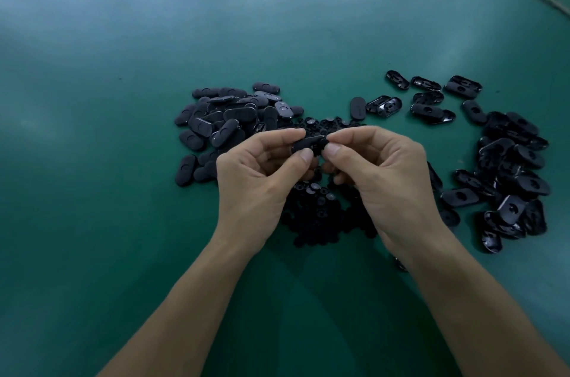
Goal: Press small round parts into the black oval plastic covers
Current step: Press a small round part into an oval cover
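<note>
Black cover held up between two hands, lying sideways.

The black oval cover [305, 143] is up off the table [108, 160], its long side running left to right. The left hand [259, 173] has its grip clamped on the cover's left end. The right hand [379, 167] pinches at the right end, on what looks like a small round part [323, 142], so I think this hand is nearer the spot to press. Just below lies the heap of round parts [320, 213]. More covers sit in a left pile [225, 123] and a right pile [512, 173].
</note>
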The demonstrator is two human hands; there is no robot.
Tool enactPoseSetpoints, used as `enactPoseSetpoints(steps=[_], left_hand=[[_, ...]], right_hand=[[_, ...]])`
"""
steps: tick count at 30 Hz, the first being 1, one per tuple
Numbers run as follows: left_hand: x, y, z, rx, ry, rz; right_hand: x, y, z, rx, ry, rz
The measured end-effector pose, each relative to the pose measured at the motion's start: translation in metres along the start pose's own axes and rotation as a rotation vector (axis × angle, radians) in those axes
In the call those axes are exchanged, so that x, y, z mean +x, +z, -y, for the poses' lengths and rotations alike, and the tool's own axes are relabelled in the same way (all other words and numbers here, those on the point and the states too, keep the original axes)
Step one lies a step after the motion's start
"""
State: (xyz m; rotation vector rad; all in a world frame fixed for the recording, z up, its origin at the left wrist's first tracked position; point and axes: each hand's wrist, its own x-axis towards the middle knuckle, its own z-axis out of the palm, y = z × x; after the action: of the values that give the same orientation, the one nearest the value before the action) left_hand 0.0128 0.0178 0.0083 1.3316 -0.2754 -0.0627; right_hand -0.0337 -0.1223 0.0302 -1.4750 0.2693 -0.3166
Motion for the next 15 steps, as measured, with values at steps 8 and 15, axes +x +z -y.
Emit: enactPoseSetpoints(steps=[8,15], left_hand=[[0.0007,0.0007,0.001,0.014,-0.001,-0.037],[0.0017,0.0011,0.0012,0.015,-0.006,-0.049]], right_hand=[[0.0005,0.0006,0.0,-0.116,-0.069,0.016],[0.0008,0.0018,-0.0016,-0.07,-0.073,0.01]])
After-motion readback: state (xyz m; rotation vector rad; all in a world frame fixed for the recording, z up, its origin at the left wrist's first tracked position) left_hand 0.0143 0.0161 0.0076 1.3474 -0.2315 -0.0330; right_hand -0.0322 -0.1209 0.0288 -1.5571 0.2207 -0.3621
